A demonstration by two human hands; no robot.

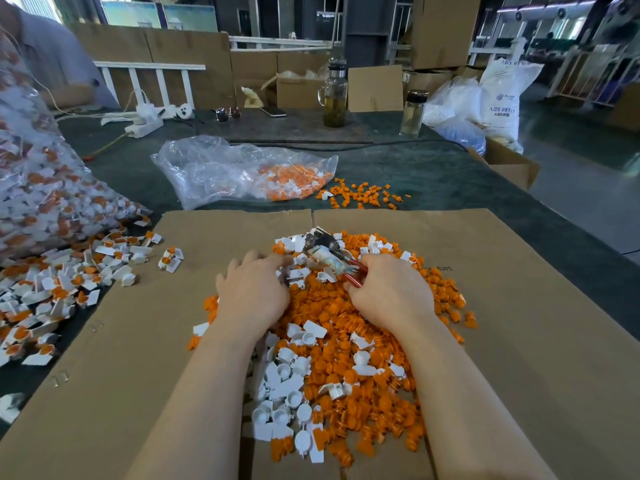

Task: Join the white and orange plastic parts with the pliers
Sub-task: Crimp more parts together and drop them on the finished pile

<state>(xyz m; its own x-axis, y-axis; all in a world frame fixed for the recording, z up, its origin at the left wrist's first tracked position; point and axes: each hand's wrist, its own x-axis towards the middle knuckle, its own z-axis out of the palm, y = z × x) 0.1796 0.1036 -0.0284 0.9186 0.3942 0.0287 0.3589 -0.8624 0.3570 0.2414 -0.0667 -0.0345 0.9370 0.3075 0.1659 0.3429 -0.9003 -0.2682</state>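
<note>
A heap of loose orange parts (349, 327) and white parts (282, 372) lies on a flat cardboard sheet (519, 341) in front of me. My right hand (389, 292) grips the red handles of the pliers (329, 252), whose metal jaws point up and left over the heap. My left hand (254, 289) rests palm down on the pile's left side, fingertips among white pieces near the jaws. Whether its fingers pinch a part is hidden.
Joined white-and-orange pieces (65, 282) are spread at the left beside a large full clear bag (48, 188). A half-empty bag (242, 171) and scattered orange parts (363, 195) lie behind the cardboard. Bottles (335, 98), a power strip (143, 128) and boxes stand further back. A person's sleeve (52, 57) shows at top left.
</note>
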